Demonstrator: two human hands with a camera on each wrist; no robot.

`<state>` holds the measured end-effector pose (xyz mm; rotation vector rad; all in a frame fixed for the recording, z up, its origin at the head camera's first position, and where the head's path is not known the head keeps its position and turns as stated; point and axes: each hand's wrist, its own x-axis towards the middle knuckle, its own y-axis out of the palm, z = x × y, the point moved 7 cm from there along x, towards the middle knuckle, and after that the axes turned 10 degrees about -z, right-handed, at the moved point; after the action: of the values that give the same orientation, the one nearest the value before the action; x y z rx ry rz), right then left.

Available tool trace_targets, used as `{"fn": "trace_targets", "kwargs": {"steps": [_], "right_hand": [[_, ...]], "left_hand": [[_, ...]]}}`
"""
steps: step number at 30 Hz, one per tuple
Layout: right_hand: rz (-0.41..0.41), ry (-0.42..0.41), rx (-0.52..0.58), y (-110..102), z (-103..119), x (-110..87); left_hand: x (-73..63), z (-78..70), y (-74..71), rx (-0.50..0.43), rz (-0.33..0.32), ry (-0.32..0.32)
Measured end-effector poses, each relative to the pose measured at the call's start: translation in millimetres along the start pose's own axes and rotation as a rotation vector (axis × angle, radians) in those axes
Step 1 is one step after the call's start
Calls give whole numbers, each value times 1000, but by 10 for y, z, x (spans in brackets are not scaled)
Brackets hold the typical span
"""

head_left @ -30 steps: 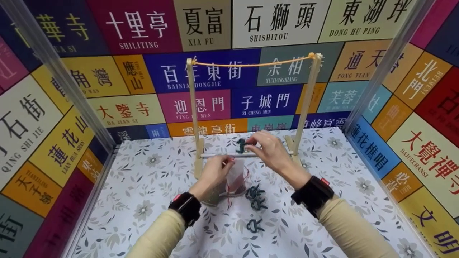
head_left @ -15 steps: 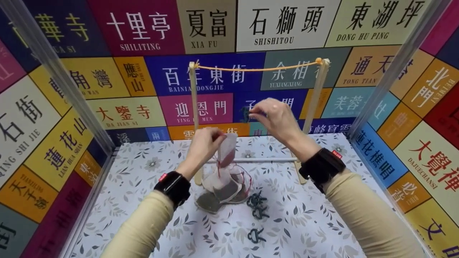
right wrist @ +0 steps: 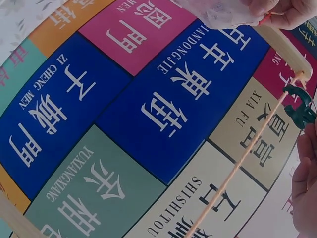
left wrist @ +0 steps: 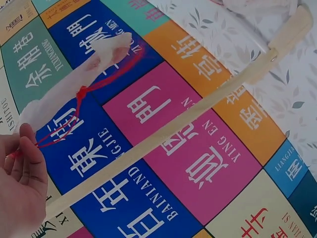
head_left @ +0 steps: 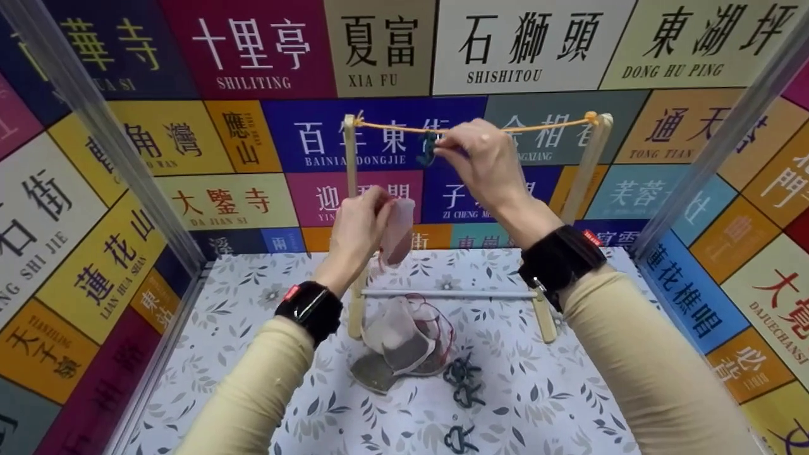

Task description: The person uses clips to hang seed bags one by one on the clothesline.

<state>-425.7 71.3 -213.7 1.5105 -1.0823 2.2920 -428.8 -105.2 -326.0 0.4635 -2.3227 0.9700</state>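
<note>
My right hand [head_left: 486, 164] is raised and pinches a small dark green clip [head_left: 427, 150], which overlaps the orange cord [head_left: 385, 126] strung between two wooden posts. In the right wrist view, the clip [right wrist: 299, 109] shows its curved jaws right at the cord [right wrist: 247, 148], near one post. Lower and to the left, my left hand [head_left: 355, 234] holds up a thin white drawstring pouch [head_left: 398, 234] with reddish contents at its bottom. Seen from the left wrist, red drawstrings [left wrist: 81, 94] run from the pouch to the pinching fingers [left wrist: 32, 151].
A wooden stand [head_left: 351, 155] with a pale crossbar [head_left: 449, 294] rises from the flowered cloth [head_left: 265, 379]. More pouches [head_left: 404, 344] with dark contents lie piled before its left foot. Several green clips [head_left: 464, 382] lie to their right. Printed panels [head_left: 234, 202] enclose the back and sides.
Both hands have risen from near the crossbar. The right has brought the green clip up to the cord, while the left has lifted the pouch off the pile.
</note>
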Motion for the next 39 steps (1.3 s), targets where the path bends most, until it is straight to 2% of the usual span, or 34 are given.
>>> {"fn": "trace_targets", "kwargs": {"steps": [9, 15, 20, 24, 28, 31, 35, 39], "right_hand": [[-82, 78, -2, 163, -161, 201], [-73, 166, 41, 296, -304, 231], [-11, 227, 54, 421, -416, 216], [26, 187, 48, 506, -396, 192], [74, 130, 6, 535, -305, 168], [148, 91, -21, 583, -260, 143], [249, 45, -15, 648, -236, 87], [299, 39, -19, 678, -242, 18]], "left_hand": [[232, 22, -22, -14, -218, 86], [377, 9, -7, 4, -284, 88], [499, -8, 24, 23, -258, 68], [573, -19, 66, -14, -198, 61], [594, -48, 97, -124, -127, 70], [583, 11, 114, -173, -94, 28], [550, 100, 105, -136, -99, -15], [508, 108, 90, -87, -103, 7]]}}
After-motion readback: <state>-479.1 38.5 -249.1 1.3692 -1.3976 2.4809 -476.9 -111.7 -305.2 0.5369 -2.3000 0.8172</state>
